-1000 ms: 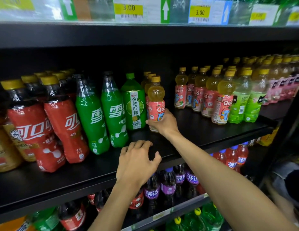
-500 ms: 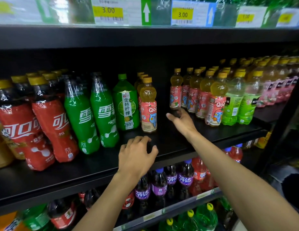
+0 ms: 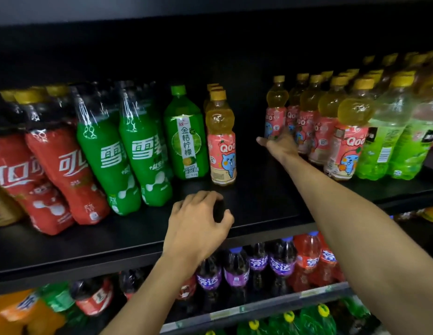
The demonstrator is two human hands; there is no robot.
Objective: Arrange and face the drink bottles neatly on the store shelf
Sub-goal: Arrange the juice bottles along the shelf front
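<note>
Where the left forearm crosses the lower tier, dark plastic soda bottles with purple labels stand below the wrist. On the front edge of the black metal shelf sits the left hand: fingers bent, close together, tips down on the board, thumb alongside the index. Just beyond those fingertips, not touching: small clear plastic bottle of yellow juice with pink cartoon label, upright, label facing out, more of the same lined up behind it. Beyond and left of the fingertips: green plastic bottle with white lemon label, upright, just beside the pink-label one. Then two green plastic soda bottles and red-wrapped cola bottles with yellow caps, all leaning. Further in, the right hand is at the lower part of the leftmost yellow juice bottle of the right-side group. Thumb sticks out left of it, fingers hidden behind the hand, so can't tell if they clamp it. That bottle is upright, well apart from the left fingertips. Right of the right-hand fingers: rows of matching pink-label juice bottles, then pale green plastic bottles, running toward the shelf back.
</note>
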